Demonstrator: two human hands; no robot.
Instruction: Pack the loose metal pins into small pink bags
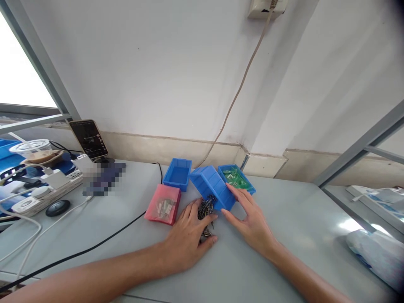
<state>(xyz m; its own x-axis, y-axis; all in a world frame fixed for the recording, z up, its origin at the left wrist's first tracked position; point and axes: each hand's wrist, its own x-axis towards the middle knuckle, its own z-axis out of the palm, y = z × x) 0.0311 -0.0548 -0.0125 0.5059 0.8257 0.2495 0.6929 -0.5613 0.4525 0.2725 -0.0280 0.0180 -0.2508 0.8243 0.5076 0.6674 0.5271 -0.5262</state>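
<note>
A blue plastic bin (211, 185) is tipped on its side toward me, its far end raised. My right hand (252, 216) grips its right end between thumb and fingers. Small dark metal parts (205, 210), thin like screws or pins, lie heaped at the bin's mouth and on the table. Around the heap's left and near side curves my left hand (189, 235), fingers apart and touching the parts. Left of that hand lies a red packet (161, 202) with silvery pieces on it. Another blue bin (177, 173) stands upright behind the packet.
A blue bin (248, 183) of green packets stands behind my right hand. On the left are a power strip (47, 193), a black mouse (58, 208), a phone (90, 138) and cables. A black cable (116, 231) crosses the table (303, 219). A plastic bag (375, 252) lies far right.
</note>
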